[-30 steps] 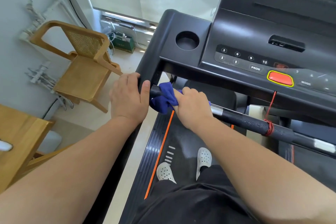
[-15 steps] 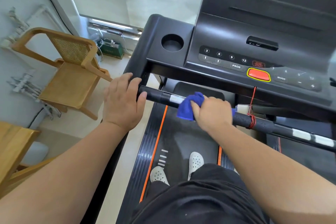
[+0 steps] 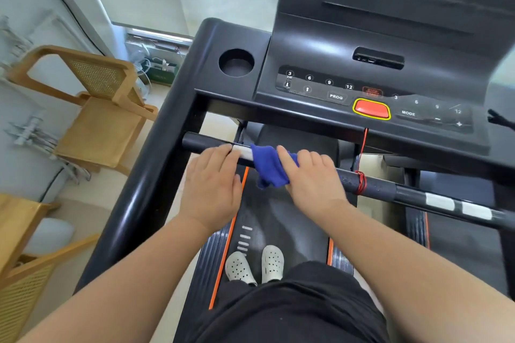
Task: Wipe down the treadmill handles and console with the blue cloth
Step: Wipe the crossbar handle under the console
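The blue cloth [image 3: 269, 167] is wrapped over the black crossbar handle [image 3: 376, 189] of the treadmill, below the console [image 3: 390, 44]. My right hand [image 3: 315, 179] grips the cloth around the bar, with a bunch of it hanging out on the left. Just left of the cloth, my left hand [image 3: 213, 185] rests on the same bar, its fingers lying over the silver sensor patch [image 3: 242, 151]. The black left side handle [image 3: 156, 170] runs down beside my left forearm.
A red stop button [image 3: 372, 109] sits on the console edge, and its red cord [image 3: 361, 181] is tied round the bar right of my right hand. A cup holder [image 3: 236, 62] is at the console's left. A wooden chair [image 3: 97, 108] and wooden table [image 3: 14, 225] stand left of the treadmill.
My left hand has let go of the side handle and moved right onto the crossbar. My right hand slid the cloth right along the bar, then back a little toward the left.
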